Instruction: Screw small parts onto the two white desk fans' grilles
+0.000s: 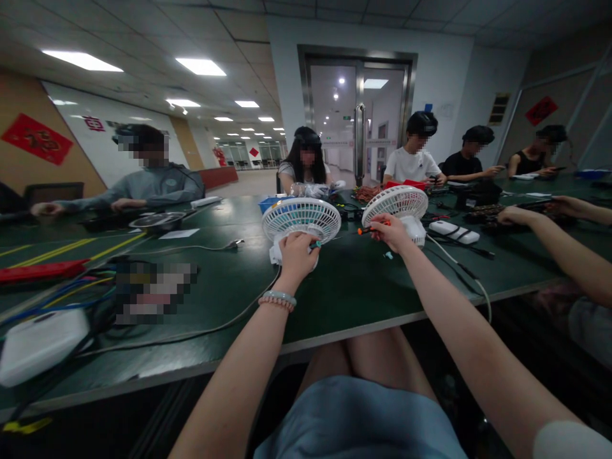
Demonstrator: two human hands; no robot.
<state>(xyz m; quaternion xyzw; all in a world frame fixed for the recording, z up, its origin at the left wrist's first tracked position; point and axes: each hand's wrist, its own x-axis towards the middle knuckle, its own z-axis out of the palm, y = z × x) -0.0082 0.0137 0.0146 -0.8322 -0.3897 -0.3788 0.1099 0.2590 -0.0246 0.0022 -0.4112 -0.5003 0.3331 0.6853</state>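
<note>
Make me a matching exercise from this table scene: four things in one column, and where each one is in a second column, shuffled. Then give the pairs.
Things
1. left hand
2. right hand
3. beaded bracelet
4. white cable

Places
A. runs from the right-side fan over the table edge
B. around the left wrist
C. at the lower rim of the left-side fan, gripping a teal-tipped tool
D. in front of the right-side fan, holding an orange-handled screwdriver

Pairs: 1-C, 2-D, 3-B, 4-A
</note>
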